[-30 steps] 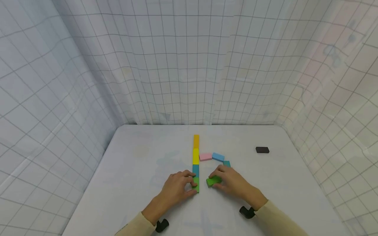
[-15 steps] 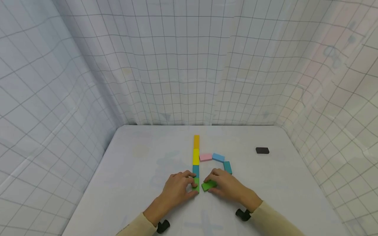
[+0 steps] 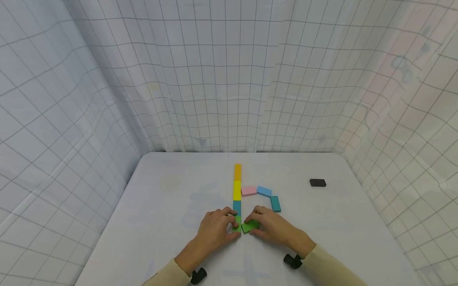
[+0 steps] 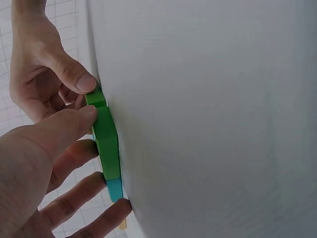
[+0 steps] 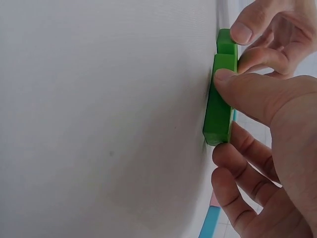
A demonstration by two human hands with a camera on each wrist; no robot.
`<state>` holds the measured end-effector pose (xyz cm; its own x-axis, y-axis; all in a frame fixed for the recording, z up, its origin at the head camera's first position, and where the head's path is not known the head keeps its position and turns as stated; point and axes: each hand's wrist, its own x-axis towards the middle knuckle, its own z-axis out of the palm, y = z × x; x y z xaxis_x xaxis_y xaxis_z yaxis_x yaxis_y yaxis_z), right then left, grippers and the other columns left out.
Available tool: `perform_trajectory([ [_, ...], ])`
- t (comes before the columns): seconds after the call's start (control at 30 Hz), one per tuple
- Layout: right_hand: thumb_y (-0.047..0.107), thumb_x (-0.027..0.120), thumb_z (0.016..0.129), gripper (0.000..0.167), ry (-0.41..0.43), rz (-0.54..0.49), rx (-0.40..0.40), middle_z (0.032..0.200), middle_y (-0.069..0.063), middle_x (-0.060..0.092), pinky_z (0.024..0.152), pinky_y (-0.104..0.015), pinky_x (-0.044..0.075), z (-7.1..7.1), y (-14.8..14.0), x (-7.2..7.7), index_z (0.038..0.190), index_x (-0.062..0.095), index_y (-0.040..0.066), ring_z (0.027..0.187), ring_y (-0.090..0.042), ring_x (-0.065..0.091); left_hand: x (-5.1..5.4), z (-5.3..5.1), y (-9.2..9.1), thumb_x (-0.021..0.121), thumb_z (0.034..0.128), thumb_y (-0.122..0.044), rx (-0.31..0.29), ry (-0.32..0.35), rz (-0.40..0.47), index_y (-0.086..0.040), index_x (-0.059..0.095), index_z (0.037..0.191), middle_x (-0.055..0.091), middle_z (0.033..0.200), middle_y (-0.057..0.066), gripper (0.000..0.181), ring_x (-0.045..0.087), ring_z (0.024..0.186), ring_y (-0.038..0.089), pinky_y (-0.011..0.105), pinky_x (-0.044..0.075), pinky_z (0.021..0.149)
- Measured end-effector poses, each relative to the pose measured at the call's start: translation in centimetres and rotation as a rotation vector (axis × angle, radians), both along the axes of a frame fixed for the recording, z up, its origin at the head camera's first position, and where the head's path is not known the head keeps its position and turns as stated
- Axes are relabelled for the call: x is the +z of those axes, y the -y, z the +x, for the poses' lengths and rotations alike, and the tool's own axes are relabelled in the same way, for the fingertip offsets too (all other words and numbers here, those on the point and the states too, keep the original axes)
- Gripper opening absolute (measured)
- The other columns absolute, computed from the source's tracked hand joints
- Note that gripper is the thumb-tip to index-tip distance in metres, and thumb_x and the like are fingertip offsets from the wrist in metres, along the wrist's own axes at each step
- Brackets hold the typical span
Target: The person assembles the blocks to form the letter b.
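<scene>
My left hand (image 3: pixel 217 227) grips the green block (image 4: pixel 109 151) at the near end of a straight column, thumb at its near end and fingertips along its side. Beyond it in that column lie a blue-teal block (image 3: pixel 237 207), a yellow block (image 3: pixel 237 190) and an orange block (image 3: pixel 237 172). My right hand (image 3: pixel 274 227) pinches a second green block (image 5: pixel 219 111) between thumb and fingers. That block lies slightly slanted, its left end at the column's right side, touching or nearly so. The fingers partly cover both green blocks in the head view.
Right of the column, a pink block (image 3: pixel 249 191), a light blue block (image 3: pixel 264 191) and a teal block (image 3: pixel 275 203) form a curve. A black block (image 3: pixel 317 182) lies farther right on the white table (image 3: pixel 171 178). Gridded white curtains (image 3: pixel 229 99) surround the table.
My right hand has moved left and slightly nearer, bringing its green block up to the column. The teal block of the curve has come into full sight. My left hand stays put.
</scene>
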<state>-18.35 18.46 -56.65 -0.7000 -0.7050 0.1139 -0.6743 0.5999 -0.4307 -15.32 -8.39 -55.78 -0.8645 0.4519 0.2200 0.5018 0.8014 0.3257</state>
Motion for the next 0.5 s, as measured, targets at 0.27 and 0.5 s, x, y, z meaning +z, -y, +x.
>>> perform_trajectory([
  [0.27,0.029,0.091,0.105,0.03,0.002,0.004,-0.001,0.122,0.008,0.072,0.098,-0.026,0.062,0.09,0.05,0.01,0.134,0.083,0.023,0.107,0.0,0.062,-0.18,0.0,-0.08,0.104,0.0902,-0.041,0.009,0.005,-0.008,-0.026,0.085,0.092,0.083,0.131,-0.003,0.024,0.079,0.103,0.023,0.06,0.068,0.095],
  [0.5,0.029,0.091,0.105,0.031,0.023,0.01,-0.015,0.122,0.009,0.071,0.098,-0.026,0.063,0.16,0.12,0.1,0.135,0.082,0.023,0.107,0.0,0.062,-0.39,-0.11,0.01,0.104,0.0901,-0.041,0.005,0.004,0.002,-0.026,0.084,0.091,0.083,0.131,-0.003,0.025,0.08,0.103,0.023,0.058,0.068,0.094],
])
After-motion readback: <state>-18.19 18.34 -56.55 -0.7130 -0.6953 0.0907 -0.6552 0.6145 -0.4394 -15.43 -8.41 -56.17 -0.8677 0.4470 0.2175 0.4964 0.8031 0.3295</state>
